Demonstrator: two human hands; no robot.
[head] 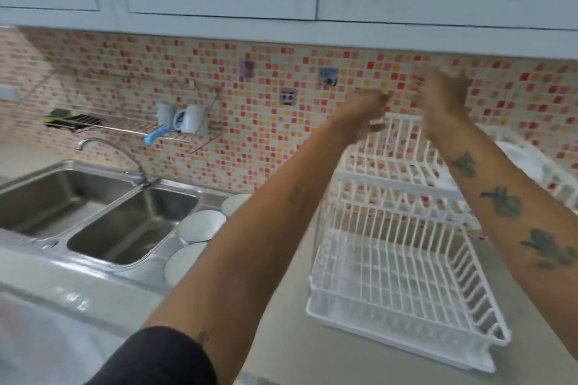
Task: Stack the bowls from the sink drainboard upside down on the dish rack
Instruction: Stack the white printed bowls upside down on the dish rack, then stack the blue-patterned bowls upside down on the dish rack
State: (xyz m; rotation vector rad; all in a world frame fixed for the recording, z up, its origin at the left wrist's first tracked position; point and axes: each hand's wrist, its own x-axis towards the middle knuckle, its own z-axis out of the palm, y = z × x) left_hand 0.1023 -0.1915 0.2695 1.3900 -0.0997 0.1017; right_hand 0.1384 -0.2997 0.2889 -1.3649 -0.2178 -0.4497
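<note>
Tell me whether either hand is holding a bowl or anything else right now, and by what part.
Nothing is held. The left hand and right hand, both blurred, are raised above the dish rack; the bowls sit on the drainboard.

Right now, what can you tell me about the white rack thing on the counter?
The dish rack is white coated wire with two tiers: a wide lower basket and a smaller upper shelf. It stands upright on the pale counter, right of the sink, its back near the tiled wall. No dishes show in its lower basket. Both arms reach over it, but the hands look clear of it.
</note>
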